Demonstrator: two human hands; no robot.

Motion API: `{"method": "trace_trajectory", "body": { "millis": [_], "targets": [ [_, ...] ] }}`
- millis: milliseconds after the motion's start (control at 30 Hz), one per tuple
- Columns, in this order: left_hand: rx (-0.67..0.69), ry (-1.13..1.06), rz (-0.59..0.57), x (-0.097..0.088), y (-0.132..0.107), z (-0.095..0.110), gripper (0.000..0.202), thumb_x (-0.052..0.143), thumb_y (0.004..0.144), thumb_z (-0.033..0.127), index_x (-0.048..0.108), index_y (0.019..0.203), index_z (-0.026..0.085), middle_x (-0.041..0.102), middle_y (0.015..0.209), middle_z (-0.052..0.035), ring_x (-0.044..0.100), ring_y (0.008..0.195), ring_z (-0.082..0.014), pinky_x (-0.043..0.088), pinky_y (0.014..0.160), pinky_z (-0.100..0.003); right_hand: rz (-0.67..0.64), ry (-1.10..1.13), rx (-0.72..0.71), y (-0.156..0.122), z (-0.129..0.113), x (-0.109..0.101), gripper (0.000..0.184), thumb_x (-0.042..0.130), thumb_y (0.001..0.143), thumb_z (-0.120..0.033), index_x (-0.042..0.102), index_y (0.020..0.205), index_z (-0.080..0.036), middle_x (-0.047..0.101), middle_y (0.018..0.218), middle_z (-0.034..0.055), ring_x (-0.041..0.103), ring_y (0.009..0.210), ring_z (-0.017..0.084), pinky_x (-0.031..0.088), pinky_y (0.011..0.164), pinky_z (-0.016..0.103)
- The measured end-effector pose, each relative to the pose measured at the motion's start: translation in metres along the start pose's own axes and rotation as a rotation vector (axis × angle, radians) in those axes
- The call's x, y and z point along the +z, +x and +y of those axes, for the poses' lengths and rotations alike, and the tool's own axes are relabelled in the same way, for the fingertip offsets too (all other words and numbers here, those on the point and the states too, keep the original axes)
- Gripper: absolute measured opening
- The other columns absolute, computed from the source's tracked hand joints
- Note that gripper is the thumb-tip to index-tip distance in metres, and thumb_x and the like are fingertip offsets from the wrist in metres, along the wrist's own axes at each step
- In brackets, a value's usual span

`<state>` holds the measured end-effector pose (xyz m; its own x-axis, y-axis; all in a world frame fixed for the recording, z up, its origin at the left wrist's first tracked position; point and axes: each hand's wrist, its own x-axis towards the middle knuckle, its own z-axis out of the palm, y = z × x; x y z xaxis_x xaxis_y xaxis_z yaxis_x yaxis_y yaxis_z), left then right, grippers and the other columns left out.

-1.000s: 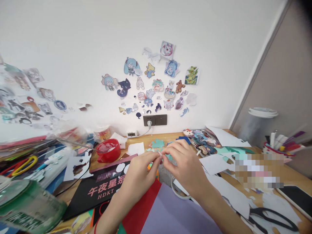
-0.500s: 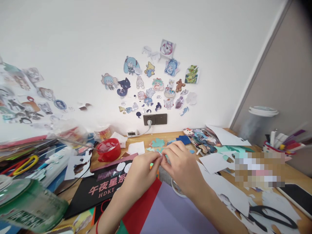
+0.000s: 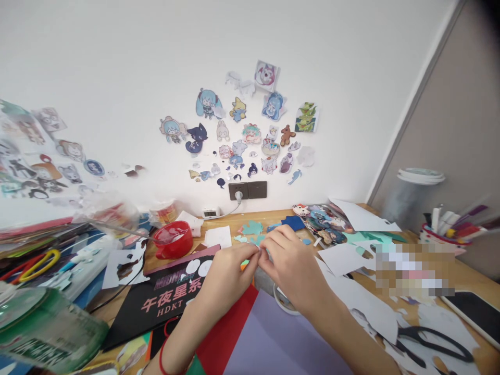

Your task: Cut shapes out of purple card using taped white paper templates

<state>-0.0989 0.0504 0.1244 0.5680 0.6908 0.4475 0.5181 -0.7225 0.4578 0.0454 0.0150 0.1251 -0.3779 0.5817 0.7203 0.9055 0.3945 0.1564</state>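
Observation:
Both hands meet fingertip to fingertip above the middle of the desk. My left hand is closed in a pinch, thumb against forefinger. My right hand pinches at the same spot, its fingers curled over. Whatever sits between the fingertips is too small to make out. Beneath the hands lie a purple sheet and a red sheet. A roll of tape shows partly under my right hand. Left of my left wrist is a black printed folder. Teal paper scraps lie just beyond the fingers.
A red cup and a green can stand on the left, near yellow-handled scissors. Black-handled scissors, cut white paper, a phone and a pen holder are on the right. Paper cutouts cover the wall.
The view has shifted very slightly. Both hands stay pinched together in nearly the same place, with only a tiny movement at the fingertips.

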Motion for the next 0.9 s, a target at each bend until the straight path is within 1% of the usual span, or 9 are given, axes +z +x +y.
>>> {"method": "trace_trajectory", "body": {
  "millis": [100,233,333,433,567,767,900],
  "targets": [
    [-0.003,-0.009,-0.007,0.0008,-0.0002,0.0001,0.024,0.043,0.087,0.018,0.055,0.067,0.016,0.059,0.065,-0.0005,0.054,0.063,-0.0129,0.034,0.059,-0.02,-0.01,-0.014,-0.013,-0.0002,0.0014,-0.0002,0.017,0.05,0.081,-0.007,0.055,0.068,-0.017,0.057,0.072,0.0062,0.05,0.08,0.02,0.039,0.065,0.031],
    [-0.014,-0.019,-0.005,0.0014,-0.0003,-0.0005,0.023,0.045,0.085,0.017,0.053,0.064,0.016,0.057,0.063,0.0008,0.052,0.061,-0.012,0.034,0.059,-0.02,0.003,0.025,0.009,0.0002,0.0027,-0.0019,0.018,0.049,0.08,-0.005,0.055,0.068,-0.017,0.057,0.07,0.0051,0.05,0.078,0.019,0.039,0.062,0.03],
    [-0.027,-0.029,0.007,0.0009,-0.0004,0.0001,0.023,0.046,0.084,0.016,0.05,0.061,0.016,0.054,0.06,0.0024,0.049,0.058,-0.0108,0.032,0.057,-0.02,-0.004,0.102,0.025,0.0006,0.0031,-0.0046,0.017,0.048,0.081,-0.004,0.056,0.07,-0.015,0.056,0.07,0.0039,0.05,0.078,0.018,0.04,0.063,0.029],
    [-0.04,-0.045,0.017,-0.0006,-0.0005,0.0015,0.023,0.046,0.084,0.017,0.048,0.061,0.017,0.052,0.058,0.0035,0.047,0.056,-0.0098,0.031,0.055,-0.019,-0.009,0.187,0.069,0.0014,0.0028,-0.0073,0.012,0.05,0.081,-0.007,0.058,0.073,-0.013,0.056,0.072,0.0036,0.05,0.08,0.018,0.042,0.067,0.029],
    [-0.041,-0.058,-0.002,-0.0011,-0.0009,0.0022,0.024,0.043,0.085,0.017,0.046,0.061,0.017,0.05,0.057,0.0038,0.045,0.055,-0.0098,0.031,0.054,-0.019,-0.015,0.187,0.069,0.0025,0.0023,-0.0086,0.009,0.053,0.08,-0.008,0.059,0.075,-0.012,0.057,0.073,0.0037,0.05,0.081,0.018,0.043,0.066,0.029],
    [-0.039,-0.081,-0.002,0.0026,0.0002,0.0011,0.021,0.045,0.086,0.02,0.051,0.066,0.017,0.057,0.064,0.002,0.05,0.06,-0.0111,0.033,0.057,-0.019,-0.014,0.171,0.078,0.0017,0.0033,-0.0076,0.014,0.049,0.081,-0.008,0.057,0.07,-0.012,0.055,0.07,0.0035,0.049,0.08,0.018,0.042,0.064,0.029],
    [-0.043,-0.114,0.011,0.0016,0.0,0.003,0.023,0.045,0.086,0.02,0.052,0.065,0.017,0.057,0.063,0.0026,0.05,0.06,-0.01,0.033,0.057,-0.018,-0.064,0.248,0.128,0.0015,0.0055,-0.0083,0.014,0.05,0.081,-0.008,0.057,0.07,-0.013,0.056,0.071,0.0027,0.047,0.078,0.017,0.039,0.065,0.028]
  ]
}}
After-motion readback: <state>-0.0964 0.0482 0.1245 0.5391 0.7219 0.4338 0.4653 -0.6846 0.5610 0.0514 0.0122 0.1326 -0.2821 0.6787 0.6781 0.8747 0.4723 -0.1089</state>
